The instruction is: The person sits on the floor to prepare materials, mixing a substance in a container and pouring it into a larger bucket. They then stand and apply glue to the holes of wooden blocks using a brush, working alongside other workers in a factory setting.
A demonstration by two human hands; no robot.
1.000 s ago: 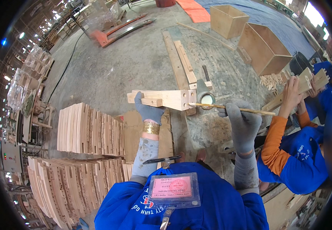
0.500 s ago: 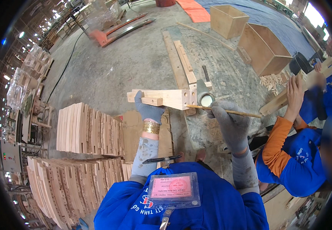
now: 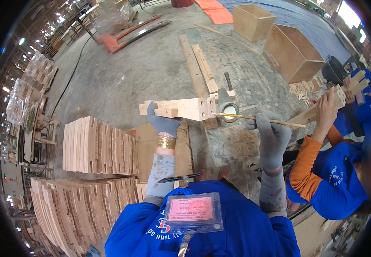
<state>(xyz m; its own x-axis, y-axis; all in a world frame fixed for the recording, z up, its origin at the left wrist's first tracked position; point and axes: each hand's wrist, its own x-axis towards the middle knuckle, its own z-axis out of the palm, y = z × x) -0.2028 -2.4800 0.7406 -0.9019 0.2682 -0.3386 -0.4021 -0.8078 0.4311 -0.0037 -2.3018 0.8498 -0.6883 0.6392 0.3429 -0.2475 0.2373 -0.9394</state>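
Observation:
My left hand (image 3: 165, 124), in a grey glove with a gold bracelet at the wrist, is closed around pale wooden bars (image 3: 183, 108) laid side by side. Round holes show in their right ends. Between the fingers of my gloved right hand (image 3: 273, 139) is a thin wooden stick (image 3: 256, 118), pointing left. Its tip is close to the end of the nearer-right bar; whether it touches, I cannot tell. Just behind the stick, a grey cup (image 3: 228, 100) with white liquid in it rests partly hidden.
Stacks of notched wooden bars (image 3: 99, 145) stand on the left. Ahead lie long timbers (image 3: 202, 66) and a hammer (image 3: 228, 81). Two plywood boxes (image 3: 295, 53) and a heap of dowels (image 3: 302, 92) sit to the right. Co-workers' hands (image 3: 326, 109) handle timber at the far right.
My right hand has moved right, drawing the stick's tip from the nearer bar's end toward the other bar's end. At the right, a co-worker's timber has shifted.

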